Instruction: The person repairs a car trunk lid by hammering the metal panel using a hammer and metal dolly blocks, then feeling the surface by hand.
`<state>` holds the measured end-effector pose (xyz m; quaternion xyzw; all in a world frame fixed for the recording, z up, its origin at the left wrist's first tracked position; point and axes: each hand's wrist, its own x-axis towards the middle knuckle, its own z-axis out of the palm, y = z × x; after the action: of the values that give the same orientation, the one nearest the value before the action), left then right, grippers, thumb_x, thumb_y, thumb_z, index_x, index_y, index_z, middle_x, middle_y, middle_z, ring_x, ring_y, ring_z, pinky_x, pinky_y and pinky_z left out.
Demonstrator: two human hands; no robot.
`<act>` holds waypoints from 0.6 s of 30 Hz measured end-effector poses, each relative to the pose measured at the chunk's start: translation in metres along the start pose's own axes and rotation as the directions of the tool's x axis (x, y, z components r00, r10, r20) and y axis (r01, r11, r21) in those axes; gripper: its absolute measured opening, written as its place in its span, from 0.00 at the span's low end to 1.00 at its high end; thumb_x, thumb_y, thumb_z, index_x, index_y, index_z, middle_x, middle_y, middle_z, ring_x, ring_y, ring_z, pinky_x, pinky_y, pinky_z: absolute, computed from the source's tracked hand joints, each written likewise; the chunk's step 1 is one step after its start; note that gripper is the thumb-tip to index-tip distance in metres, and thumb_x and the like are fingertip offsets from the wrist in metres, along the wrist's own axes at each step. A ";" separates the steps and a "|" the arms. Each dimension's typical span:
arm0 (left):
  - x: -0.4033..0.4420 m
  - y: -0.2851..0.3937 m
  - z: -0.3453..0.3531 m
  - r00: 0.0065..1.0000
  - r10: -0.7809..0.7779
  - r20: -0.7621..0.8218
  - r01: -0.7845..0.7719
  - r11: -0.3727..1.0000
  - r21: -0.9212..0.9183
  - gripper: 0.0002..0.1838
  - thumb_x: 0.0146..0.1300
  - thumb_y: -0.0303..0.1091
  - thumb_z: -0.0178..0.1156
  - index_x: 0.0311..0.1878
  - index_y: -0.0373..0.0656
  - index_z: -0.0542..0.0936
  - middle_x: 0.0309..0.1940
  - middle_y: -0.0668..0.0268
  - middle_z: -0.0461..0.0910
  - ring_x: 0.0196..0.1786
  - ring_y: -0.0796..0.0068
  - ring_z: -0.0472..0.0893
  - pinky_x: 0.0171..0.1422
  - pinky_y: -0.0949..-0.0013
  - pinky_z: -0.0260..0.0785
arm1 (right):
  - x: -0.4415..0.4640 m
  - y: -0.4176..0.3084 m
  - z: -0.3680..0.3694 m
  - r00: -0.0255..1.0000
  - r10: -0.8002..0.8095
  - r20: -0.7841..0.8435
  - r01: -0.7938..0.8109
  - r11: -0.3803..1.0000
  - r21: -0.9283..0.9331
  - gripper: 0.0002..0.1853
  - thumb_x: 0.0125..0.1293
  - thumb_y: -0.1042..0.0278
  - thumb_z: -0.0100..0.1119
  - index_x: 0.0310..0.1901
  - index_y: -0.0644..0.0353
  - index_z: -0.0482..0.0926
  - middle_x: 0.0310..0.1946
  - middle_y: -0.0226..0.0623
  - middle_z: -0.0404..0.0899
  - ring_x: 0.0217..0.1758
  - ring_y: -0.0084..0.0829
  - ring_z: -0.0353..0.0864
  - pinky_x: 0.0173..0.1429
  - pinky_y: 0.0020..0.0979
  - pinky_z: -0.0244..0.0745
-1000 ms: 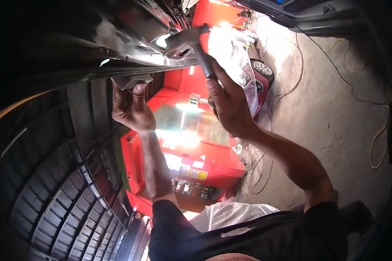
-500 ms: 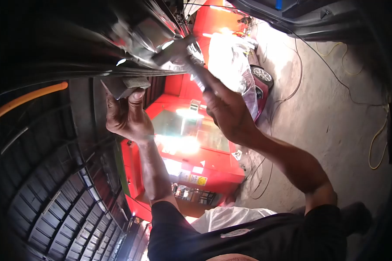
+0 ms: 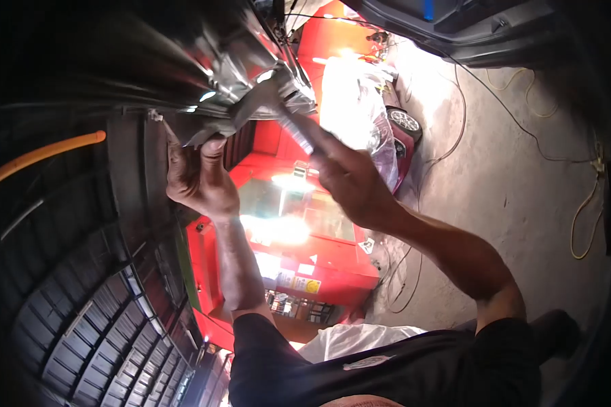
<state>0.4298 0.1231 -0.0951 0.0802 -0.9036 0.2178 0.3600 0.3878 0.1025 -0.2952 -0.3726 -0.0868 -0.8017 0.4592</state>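
My left hand (image 3: 207, 183) is raised with thumb and fingers pinching a grey metal block (image 3: 207, 132) against the lower edge of a dark, glossy car body panel (image 3: 183, 81). The fist of my right hand (image 3: 353, 180) is wrapped round the handle of a hammer (image 3: 293, 127). Blurred by motion, the hammer's head lies beside the block, close under the panel's edge. Whether head and block touch, I cannot tell. Crumpled, shiny metal shows on the panel just above the hammer head.
An orange tube (image 3: 54, 150) runs at the left. Behind my arms stands a red structure (image 3: 319, 264) with bright reflections. A car under plastic sheeting (image 3: 383, 129) is farther back. Cables (image 3: 465, 115) lie on the concrete floor (image 3: 502, 190). A dark panel (image 3: 482, 34) overhangs at upper right.
The hammer head has come down and left onto or beside the block, and my right hand has dropped slightly. The left hand stays nearly in place, its block now tilted and partly covered.
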 end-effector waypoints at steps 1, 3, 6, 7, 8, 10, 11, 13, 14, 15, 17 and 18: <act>0.001 0.002 0.002 1.000 0.002 0.001 -0.002 1.000 0.005 0.16 0.60 0.23 0.68 0.51 0.29 0.81 0.44 0.61 0.85 0.44 0.73 0.81 0.54 0.69 0.74 | -0.003 -0.005 0.006 0.997 -0.034 -0.066 0.040 0.995 0.092 0.31 0.74 0.62 0.47 0.75 0.62 0.56 0.18 0.26 0.67 0.20 0.15 0.63 0.28 0.26 0.63; 0.000 0.005 0.005 1.000 -0.015 0.001 0.015 0.998 -0.053 0.17 0.60 0.23 0.69 0.51 0.29 0.81 0.44 0.61 0.85 0.43 0.73 0.82 0.53 0.69 0.74 | -0.005 0.001 0.025 0.976 -0.149 -0.158 0.168 0.980 0.111 0.30 0.74 0.63 0.47 0.74 0.62 0.57 0.18 0.29 0.67 0.21 0.18 0.65 0.29 0.28 0.65; 0.003 0.006 0.005 0.998 -0.059 -0.014 0.058 0.997 -0.041 0.18 0.59 0.24 0.69 0.52 0.29 0.81 0.44 0.61 0.85 0.43 0.73 0.82 0.53 0.69 0.74 | -0.005 -0.007 0.024 0.997 -0.056 -0.049 0.059 0.997 0.045 0.30 0.73 0.65 0.46 0.74 0.63 0.57 0.20 0.37 0.69 0.25 0.22 0.70 0.33 0.30 0.68; 0.002 0.011 0.004 0.998 -0.059 -0.015 0.058 0.998 -0.037 0.18 0.59 0.24 0.69 0.52 0.29 0.81 0.44 0.61 0.85 0.43 0.73 0.82 0.53 0.69 0.74 | -0.006 -0.016 0.013 0.995 -0.086 -0.049 0.086 0.996 -0.012 0.29 0.74 0.64 0.46 0.74 0.63 0.57 0.20 0.35 0.69 0.24 0.22 0.69 0.32 0.30 0.68; 0.004 0.013 0.007 0.999 -0.042 -0.006 0.042 0.998 -0.054 0.18 0.60 0.25 0.69 0.52 0.28 0.81 0.44 0.61 0.84 0.43 0.73 0.82 0.53 0.69 0.74 | -0.003 -0.021 0.002 0.991 -0.132 -0.033 0.129 0.988 -0.082 0.29 0.75 0.63 0.45 0.74 0.63 0.57 0.20 0.34 0.69 0.23 0.22 0.68 0.31 0.30 0.67; 0.005 0.013 0.012 0.999 -0.036 0.016 0.037 0.996 -0.084 0.18 0.60 0.25 0.69 0.52 0.28 0.81 0.44 0.60 0.84 0.43 0.73 0.81 0.53 0.69 0.74 | -0.011 -0.021 0.004 0.991 -0.121 -0.060 0.120 0.992 -0.028 0.29 0.76 0.63 0.45 0.74 0.63 0.56 0.21 0.33 0.70 0.23 0.21 0.68 0.31 0.31 0.67; 0.003 0.012 0.010 0.998 -0.053 0.014 0.054 0.997 -0.060 0.18 0.60 0.26 0.69 0.52 0.28 0.80 0.44 0.60 0.84 0.44 0.73 0.81 0.53 0.69 0.75 | -0.013 -0.023 0.012 0.993 -0.082 -0.089 0.079 0.996 -0.035 0.30 0.76 0.63 0.46 0.76 0.58 0.54 0.22 0.36 0.72 0.22 0.23 0.71 0.31 0.31 0.70; 0.004 0.015 0.008 0.998 -0.060 0.012 0.060 0.998 -0.025 0.19 0.60 0.26 0.69 0.53 0.27 0.80 0.45 0.60 0.84 0.44 0.73 0.81 0.53 0.69 0.75 | -0.011 -0.025 0.016 0.993 -0.052 -0.109 0.048 0.998 -0.033 0.31 0.76 0.64 0.48 0.77 0.53 0.52 0.23 0.39 0.74 0.21 0.25 0.75 0.30 0.31 0.72; 0.005 0.018 0.010 0.999 -0.036 0.019 0.036 0.999 -0.026 0.19 0.60 0.26 0.69 0.53 0.27 0.80 0.45 0.60 0.84 0.44 0.72 0.81 0.53 0.69 0.75 | -0.010 -0.027 0.011 0.992 -0.096 -0.087 0.095 0.995 -0.015 0.31 0.76 0.64 0.47 0.77 0.56 0.53 0.23 0.36 0.73 0.22 0.22 0.71 0.30 0.29 0.69; 0.003 0.020 0.011 1.000 -0.019 0.014 0.019 1.000 -0.023 0.19 0.60 0.26 0.69 0.53 0.27 0.80 0.44 0.59 0.84 0.43 0.72 0.81 0.53 0.69 0.75 | -0.010 -0.029 0.006 0.989 -0.133 -0.057 0.133 0.991 -0.002 0.30 0.76 0.63 0.46 0.76 0.59 0.54 0.23 0.34 0.71 0.22 0.20 0.68 0.30 0.28 0.67; 0.003 0.023 0.013 1.000 -0.014 -0.013 0.013 1.000 -0.025 0.19 0.60 0.25 0.69 0.53 0.27 0.80 0.44 0.59 0.84 0.43 0.72 0.81 0.53 0.69 0.75 | -0.012 -0.022 0.000 0.982 -0.182 -0.040 0.185 0.980 0.077 0.30 0.77 0.63 0.46 0.76 0.63 0.53 0.25 0.33 0.73 0.23 0.20 0.66 0.30 0.28 0.66; 0.002 0.024 0.014 1.000 -0.027 -0.013 0.026 0.999 -0.027 0.19 0.60 0.25 0.69 0.53 0.27 0.80 0.44 0.59 0.84 0.43 0.72 0.81 0.53 0.69 0.75 | -0.015 -0.025 0.004 0.983 -0.181 -0.043 0.184 0.980 0.075 0.30 0.77 0.63 0.46 0.76 0.63 0.53 0.25 0.33 0.73 0.23 0.20 0.66 0.30 0.28 0.66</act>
<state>0.4126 0.1380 -0.1105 0.0860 -0.9028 0.2016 0.3700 0.3750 0.1287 -0.2976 -0.3300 -0.1439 -0.8430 0.3996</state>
